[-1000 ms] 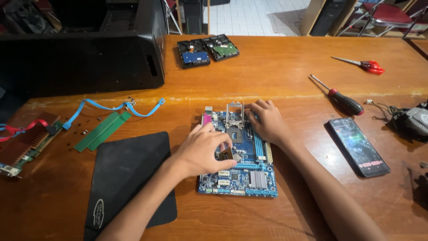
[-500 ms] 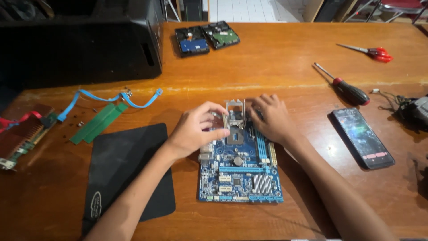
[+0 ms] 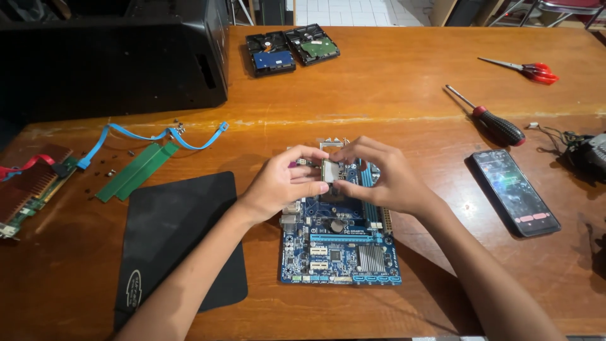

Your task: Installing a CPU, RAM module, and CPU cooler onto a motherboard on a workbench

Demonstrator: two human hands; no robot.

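Both hands meet over the blue motherboard (image 3: 341, 243) — the left hand (image 3: 285, 184) and right hand (image 3: 384, 178) pinch a small square processor chip (image 3: 332, 170) between fingertips. The chip sits just above the board's upper half — the phone (image 3: 515, 191) lies to the board's right.

Warm, even overhead light covers the wooden table (image 3: 404, 82). Soft shadows fall toward the near edge beneath both forearms. The black computer case (image 3: 113, 63), at the table's far left, reads nearly featureless. Mild glare marks the phone screen (image 3: 514, 189). Focus is sharp; the frame edges bow slightly.
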